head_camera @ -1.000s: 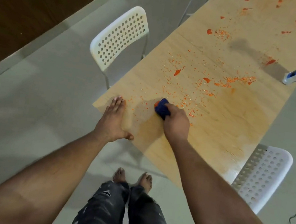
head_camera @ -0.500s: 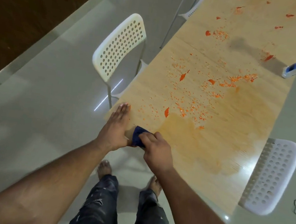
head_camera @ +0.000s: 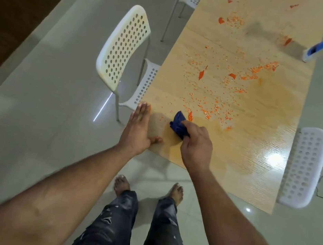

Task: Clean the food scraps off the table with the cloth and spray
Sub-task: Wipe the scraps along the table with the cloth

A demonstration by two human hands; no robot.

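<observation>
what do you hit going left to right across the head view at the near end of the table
white chair → left hand flat at the table corner → blue cloth gripped by the right hand → second white chair

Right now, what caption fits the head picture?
Right hand wipes orange scraps with blue cloth; left hand waits at table edge.

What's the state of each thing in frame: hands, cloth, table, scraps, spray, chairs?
left hand: flat at the table's near corner, fingers straight
right hand: grips the cloth
cloth: bunched, on the table beside the scraps
table: near end wiped and glossy, rest dirty
food scraps: scattered mid-table and beyond
spray bottle: at the right edge
near left chair: tucked under
</observation>
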